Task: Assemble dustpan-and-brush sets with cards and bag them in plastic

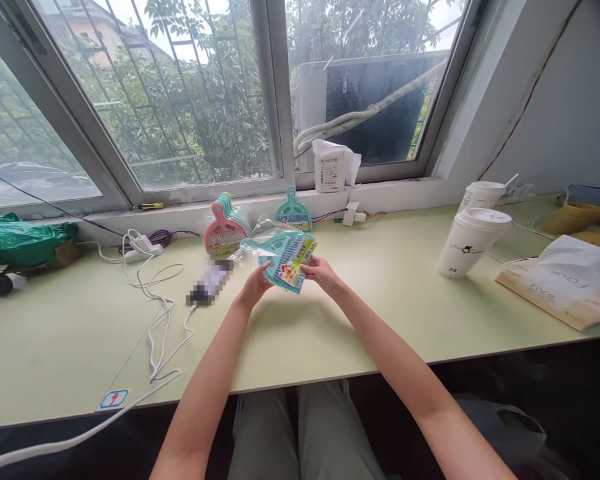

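Observation:
Between my two hands is a teal dustpan and brush set (276, 259) in clear plastic wrap, held tilted above the table with its handle toward the left. My left hand (255, 284) grips its lower left edge, thumb on the front. On the right edge, by the printed label, my right hand (322, 273) pinches it. Behind, a row of wrapped dustpan sets with a pink one (225, 230) in front stands against the window sill. Another teal dustpan set (293, 212) leans upright there, partly hidden by the held one.
A phone (211, 283) with a white cable (167, 320) lies left of my hands. White paper cups (473, 243) and a tissue pack (555, 287) stand right. Also along the back are a power strip (144, 249), a plug adapter (354, 214) and a green bag (25, 237).

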Demonstrator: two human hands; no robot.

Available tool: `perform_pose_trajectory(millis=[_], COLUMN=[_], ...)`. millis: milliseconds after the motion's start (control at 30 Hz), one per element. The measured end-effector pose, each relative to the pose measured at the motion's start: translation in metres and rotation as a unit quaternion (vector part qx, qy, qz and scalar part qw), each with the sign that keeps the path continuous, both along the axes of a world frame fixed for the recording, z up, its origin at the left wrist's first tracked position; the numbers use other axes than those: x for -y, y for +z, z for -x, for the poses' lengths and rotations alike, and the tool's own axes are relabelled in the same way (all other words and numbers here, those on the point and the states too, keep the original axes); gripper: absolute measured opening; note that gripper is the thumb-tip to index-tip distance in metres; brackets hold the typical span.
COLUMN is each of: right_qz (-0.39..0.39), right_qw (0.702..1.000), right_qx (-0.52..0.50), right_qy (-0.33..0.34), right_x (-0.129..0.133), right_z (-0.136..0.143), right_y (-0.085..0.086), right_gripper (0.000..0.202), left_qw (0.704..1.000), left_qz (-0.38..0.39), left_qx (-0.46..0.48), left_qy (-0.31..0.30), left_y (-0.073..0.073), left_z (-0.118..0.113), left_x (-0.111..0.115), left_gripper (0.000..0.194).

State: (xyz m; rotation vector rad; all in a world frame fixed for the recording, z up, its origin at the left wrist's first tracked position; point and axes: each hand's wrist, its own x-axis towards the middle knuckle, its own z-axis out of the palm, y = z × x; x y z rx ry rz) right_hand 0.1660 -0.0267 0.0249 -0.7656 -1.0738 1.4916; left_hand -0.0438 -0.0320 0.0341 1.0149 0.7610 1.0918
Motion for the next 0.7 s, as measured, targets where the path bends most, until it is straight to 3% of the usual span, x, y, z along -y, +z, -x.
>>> perform_pose_trajectory(millis=[233,433,700], right_qz=[-0.001,-0.011,-0.029], right_qw=[0.995,0.993,0.995], right_qx=[-0.049,-0.065,-0.053], right_qy=[-0.088,-0.1,-0.08], right_x=[0.006,0.009,0.011], right_z=[0.012,0.02,0.015], right_y=[-0.001,-0.004,0.001], right_gripper=[0.03,0.033,0.035], left_qw=[0.999,0.986,0.989], left_qz=[0.0,-0.079,-0.102], left_qx=[0.014,0.104,0.026], left_qy=[-0.048,0.103,0.1], left_y=[0.001,-0.002,0.0], left_z=[-0.024,-0.048,-0.048], left_x=[0.01,0.013,0.012], left_gripper=[0.045,0.059,0.072])
